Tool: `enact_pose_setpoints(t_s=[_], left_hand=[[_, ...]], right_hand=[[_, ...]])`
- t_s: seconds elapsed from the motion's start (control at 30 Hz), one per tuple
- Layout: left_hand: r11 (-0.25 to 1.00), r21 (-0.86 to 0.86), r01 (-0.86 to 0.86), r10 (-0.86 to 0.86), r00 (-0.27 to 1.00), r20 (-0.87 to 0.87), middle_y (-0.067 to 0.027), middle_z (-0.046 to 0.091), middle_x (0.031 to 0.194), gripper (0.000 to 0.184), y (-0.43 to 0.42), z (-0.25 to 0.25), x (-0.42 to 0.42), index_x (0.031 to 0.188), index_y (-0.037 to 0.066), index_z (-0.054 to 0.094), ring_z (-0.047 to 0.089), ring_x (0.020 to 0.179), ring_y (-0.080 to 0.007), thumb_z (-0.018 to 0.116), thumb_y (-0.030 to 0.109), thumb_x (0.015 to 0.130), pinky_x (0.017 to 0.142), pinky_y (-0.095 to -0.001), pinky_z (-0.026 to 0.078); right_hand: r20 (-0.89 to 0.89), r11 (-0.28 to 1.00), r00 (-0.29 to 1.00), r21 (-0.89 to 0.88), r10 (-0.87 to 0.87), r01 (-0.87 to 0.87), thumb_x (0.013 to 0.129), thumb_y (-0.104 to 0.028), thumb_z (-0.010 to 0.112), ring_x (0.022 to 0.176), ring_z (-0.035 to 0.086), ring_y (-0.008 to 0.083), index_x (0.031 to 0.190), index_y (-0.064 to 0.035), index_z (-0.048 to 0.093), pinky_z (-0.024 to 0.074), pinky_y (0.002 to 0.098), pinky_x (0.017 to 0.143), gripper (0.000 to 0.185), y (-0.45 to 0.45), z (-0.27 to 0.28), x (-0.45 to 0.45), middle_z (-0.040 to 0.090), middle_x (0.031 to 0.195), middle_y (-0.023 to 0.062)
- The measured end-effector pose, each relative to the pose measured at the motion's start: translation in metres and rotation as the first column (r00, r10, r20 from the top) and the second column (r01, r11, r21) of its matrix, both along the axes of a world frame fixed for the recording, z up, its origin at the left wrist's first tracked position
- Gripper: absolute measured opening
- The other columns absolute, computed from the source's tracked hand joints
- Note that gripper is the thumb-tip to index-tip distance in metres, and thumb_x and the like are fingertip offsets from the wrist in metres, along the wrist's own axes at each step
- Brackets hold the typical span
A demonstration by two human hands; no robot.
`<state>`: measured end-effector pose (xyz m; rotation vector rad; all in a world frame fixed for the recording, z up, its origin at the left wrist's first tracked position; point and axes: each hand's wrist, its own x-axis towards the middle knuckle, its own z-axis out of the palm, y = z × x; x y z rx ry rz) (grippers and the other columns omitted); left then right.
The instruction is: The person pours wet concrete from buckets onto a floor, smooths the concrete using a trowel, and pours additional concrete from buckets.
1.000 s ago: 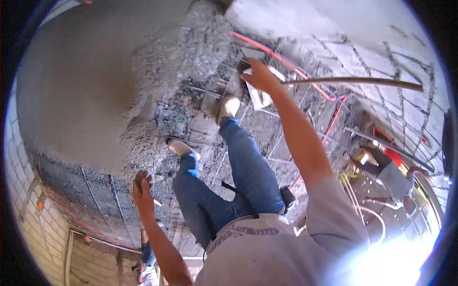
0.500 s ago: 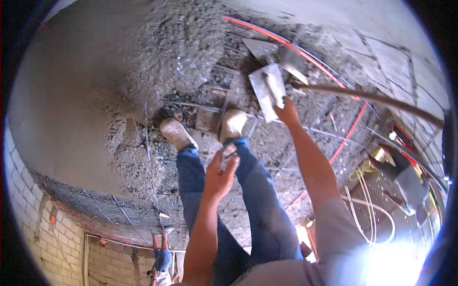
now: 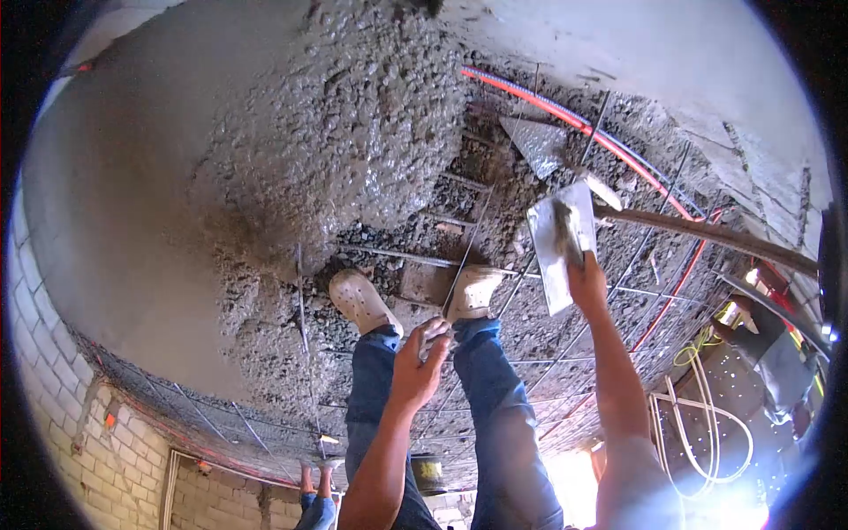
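My right hand is wrapped around the handle of a flat rectangular steel finishing trowel, its blade raised above the rebar and rubble. My left hand is in front of my legs, fingers loosely bent and thumb apart, with grey on the fingertips. No object shows clearly in it. Wet concrete lies rough and pebbly ahead of my feet, with a smoothed grey stretch to the left. My light clogs stand at the edge of the rough concrete, among the bars.
Rebar crosses the rubble floor. A red conduit curves along the right. A long wooden handle reaches in from the right, near a triangular metal plate. Pale hoses hang at lower right. Another person's legs show near the block wall.
The view has shifted, so the floor and my feet sit lower and farther right. My right hand still grips the trowel. A blurred dark shape by the wooden handle is gone.
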<state>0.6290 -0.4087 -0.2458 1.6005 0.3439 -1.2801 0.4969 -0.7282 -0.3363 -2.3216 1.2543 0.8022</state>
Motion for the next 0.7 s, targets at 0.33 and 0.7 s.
enact_pose_setpoints(t_s=[0.33,0.7], left_hand=[[0.996,0.078,-0.037,0.037,0.999,0.009,-0.0166,0.064,0.099,0.040,0.028,-0.035,0.010,0.114,-0.001,0.055,0.061,0.091,-0.0232,0.058,0.030,0.089,0.081,-0.0311,0.046],[0.979,0.205,-0.015,-0.014,0.990,0.138,-0.0195,0.062,0.107,0.038,0.051,-0.037,0.043,0.112,-0.001,0.055,0.059,0.101,-0.0288,0.056,0.029,0.090,0.087,-0.0364,0.045]], right_hand=[[0.529,0.954,0.840,0.294,-0.117,-0.053,0.083,-0.015,0.061,0.080,0.060,0.0217,0.114,-0.0004,0.049,0.0472,0.0326,0.072,0.037,0.107,0.034,0.217,0.060,0.090,0.0204],[0.825,0.934,0.439,0.333,-0.356,0.131,0.083,-0.021,0.054,0.086,0.056,0.0448,0.113,0.0026,0.043,0.0436,0.0452,0.078,0.039,0.187,-0.038,0.395,0.057,0.091,0.0281]])
